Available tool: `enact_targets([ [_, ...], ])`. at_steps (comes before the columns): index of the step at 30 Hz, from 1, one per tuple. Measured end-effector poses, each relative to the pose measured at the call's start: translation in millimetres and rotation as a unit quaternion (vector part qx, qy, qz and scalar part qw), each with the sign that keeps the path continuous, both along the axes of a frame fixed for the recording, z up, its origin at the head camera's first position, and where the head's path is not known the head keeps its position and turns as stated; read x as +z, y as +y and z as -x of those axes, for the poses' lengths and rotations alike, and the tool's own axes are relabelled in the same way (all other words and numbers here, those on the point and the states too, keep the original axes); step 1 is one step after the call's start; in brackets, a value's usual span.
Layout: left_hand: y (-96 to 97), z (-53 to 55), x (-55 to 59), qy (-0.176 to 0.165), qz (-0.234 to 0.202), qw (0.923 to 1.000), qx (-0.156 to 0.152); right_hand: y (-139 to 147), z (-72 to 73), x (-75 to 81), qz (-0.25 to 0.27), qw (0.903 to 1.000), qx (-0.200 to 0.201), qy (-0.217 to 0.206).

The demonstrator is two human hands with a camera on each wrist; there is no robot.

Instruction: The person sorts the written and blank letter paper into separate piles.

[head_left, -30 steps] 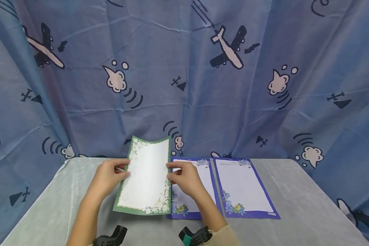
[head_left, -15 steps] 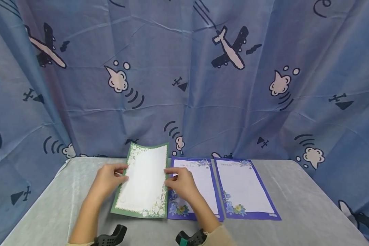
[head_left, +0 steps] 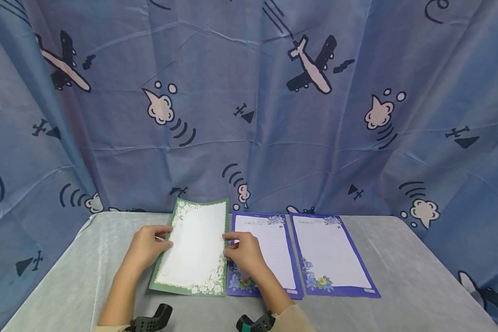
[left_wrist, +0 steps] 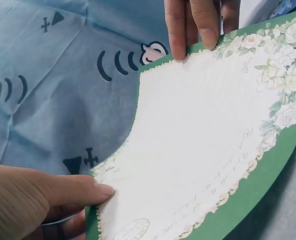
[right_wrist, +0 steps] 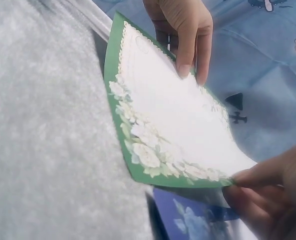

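Note:
A sheet of green-bordered stationery paper, printed with white flowers, is held by both hands at its two long sides. My left hand pinches its left edge, thumb on the printed face, as the left wrist view shows with the thumb near a corner. On the opposite edge my right hand pinches the paper between thumb and fingers. The sheet bows between the hands, its far end raised. Just right of it lies a purple-bordered sheet with blue flowers, partly covered by my right hand and forearm.
A second purple-bordered sheet lies flat further right, beside the first. All are on a grey cloth-covered table. A blue curtain with airplane prints hangs behind the table's far edge.
Both hands have lowered the green-bordered sheet toward the table and shifted it slightly left, away from the purple-bordered sheet beside it. The two purple-bordered sheets stay in place.

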State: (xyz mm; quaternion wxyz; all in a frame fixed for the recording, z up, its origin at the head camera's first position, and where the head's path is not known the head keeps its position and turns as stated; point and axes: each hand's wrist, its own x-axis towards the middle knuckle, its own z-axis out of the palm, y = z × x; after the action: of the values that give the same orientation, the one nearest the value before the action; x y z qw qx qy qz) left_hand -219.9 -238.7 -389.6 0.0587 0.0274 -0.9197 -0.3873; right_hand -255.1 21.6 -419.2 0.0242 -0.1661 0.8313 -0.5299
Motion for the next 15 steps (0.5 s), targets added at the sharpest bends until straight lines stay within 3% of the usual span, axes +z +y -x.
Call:
enact_targets([
  [15, -8.7, 4.7, -15.0, -0.018, 0.007, 0.9998, 0.01, -5.4, -0.7, -11.5, -0.013, 0.9998, -0.002, -0.014],
])
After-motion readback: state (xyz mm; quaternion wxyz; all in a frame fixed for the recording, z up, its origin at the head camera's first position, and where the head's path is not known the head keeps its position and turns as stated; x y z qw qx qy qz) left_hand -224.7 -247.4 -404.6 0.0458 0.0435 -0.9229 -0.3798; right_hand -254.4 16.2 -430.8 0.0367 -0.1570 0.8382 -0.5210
